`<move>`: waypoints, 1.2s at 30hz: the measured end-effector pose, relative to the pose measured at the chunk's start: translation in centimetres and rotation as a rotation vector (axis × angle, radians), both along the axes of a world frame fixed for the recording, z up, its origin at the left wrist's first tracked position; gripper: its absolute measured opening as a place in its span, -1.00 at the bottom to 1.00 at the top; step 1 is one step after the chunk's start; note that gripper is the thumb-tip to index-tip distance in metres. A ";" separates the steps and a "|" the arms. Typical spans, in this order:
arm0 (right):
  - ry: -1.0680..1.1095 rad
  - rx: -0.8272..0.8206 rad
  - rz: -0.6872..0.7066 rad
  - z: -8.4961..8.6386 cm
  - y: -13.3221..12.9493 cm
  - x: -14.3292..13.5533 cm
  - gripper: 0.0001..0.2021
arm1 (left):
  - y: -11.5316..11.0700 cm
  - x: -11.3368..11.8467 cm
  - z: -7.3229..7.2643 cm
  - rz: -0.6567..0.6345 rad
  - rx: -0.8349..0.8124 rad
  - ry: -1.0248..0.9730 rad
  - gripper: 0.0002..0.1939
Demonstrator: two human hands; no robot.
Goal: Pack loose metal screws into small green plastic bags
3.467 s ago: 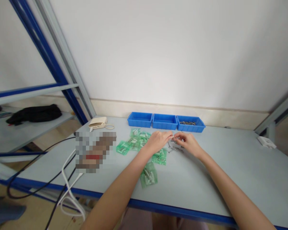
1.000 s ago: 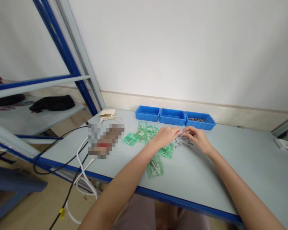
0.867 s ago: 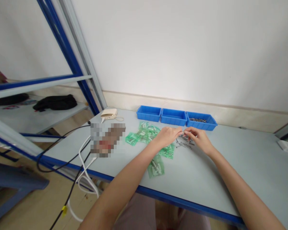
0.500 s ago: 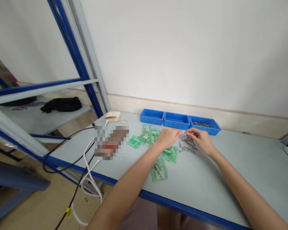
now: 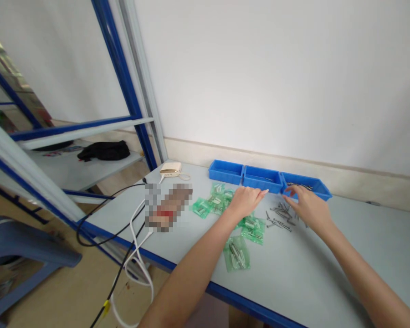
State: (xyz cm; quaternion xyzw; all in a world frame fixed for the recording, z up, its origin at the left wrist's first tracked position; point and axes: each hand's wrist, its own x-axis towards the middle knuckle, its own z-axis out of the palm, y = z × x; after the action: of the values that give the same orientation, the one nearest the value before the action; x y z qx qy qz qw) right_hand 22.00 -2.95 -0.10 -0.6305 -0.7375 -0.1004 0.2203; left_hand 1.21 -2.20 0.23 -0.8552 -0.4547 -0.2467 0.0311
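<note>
My left hand (image 5: pixel 248 200) is over the green packets, in front of the middle blue bin (image 5: pixel 262 186). Its fingers stretch to the right, and I see nothing held in them. To its right, my right hand (image 5: pixel 309 207) hovers at the front of the right blue bin (image 5: pixel 323 192), thumb and fingers apart. Loose screws (image 5: pixel 280 214) lie on the table between the hands, partly covered by the right one. Several green plastic packets (image 5: pixel 253 229) with screws and pale plugs lie beneath and left of my left hand. A thin small item lies in the middle bin.
A left blue bin (image 5: pixel 225 174) adjoins the middle one along the wall. More screws (image 5: pixel 305 186) fill part of the right bin. A cream box (image 5: pixel 171 169) with a cord and a pixelated object (image 5: pixel 171 207) sit left. Cables (image 5: pixel 133 246) hang over the table edge (image 5: pixel 164 262).
My hands, together earlier, have moved apart; the right one went right toward the bin and screws. A thin item now shows in the middle bin. The view has shifted slightly.
</note>
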 end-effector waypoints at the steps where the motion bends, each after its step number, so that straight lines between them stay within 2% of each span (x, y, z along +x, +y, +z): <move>1: -0.018 -0.062 0.020 -0.8 -0.7 0.5 -0.73 | 0.0 0.1 0.0 -0.006 0.003 0.006 -0.47; 4: 0.042 -0.245 0.122 -2.6 -1.6 1.6 -0.83 | -0.2 0.4 -0.2 -0.027 0.020 0.046 -0.49; 7: 0.103 -0.319 0.172 -2.9 -1.4 1.7 -0.90 | -0.5 0.7 -0.4 -0.032 0.021 0.109 -0.50; 15: 0.016 -0.171 0.128 -2.3 -2.4 0.5 -0.87 | -0.6 0.9 -0.6 -0.104 0.046 0.174 -0.55; 19: 0.053 -0.134 0.119 -1.8 -2.7 -0.2 -0.84 | -0.7 1.0 -0.7 -0.139 0.039 0.168 -0.65; 26: 0.419 -0.266 0.308 -0.6 -2.8 -1.5 -0.70 | -0.7 1.1 -0.7 -0.317 0.094 0.217 -0.83; 32: 0.688 -0.348 0.408 -1.3 -2.1 -1.2 -0.65 | -0.6 1.0 -0.7 -0.342 0.132 0.219 -0.82; 36: 0.840 -0.415 0.420 -1.7 -1.8 -0.8 -0.61 | -0.7 1.0 -0.5 -0.369 0.111 0.260 -0.84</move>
State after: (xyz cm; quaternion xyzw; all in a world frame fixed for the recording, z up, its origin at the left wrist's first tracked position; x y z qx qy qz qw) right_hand 21.17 -4.72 -1.76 -0.4853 -0.7005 0.3563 0.3832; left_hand 2.22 -2.89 -0.25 -0.9454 -0.2686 -0.1606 0.0906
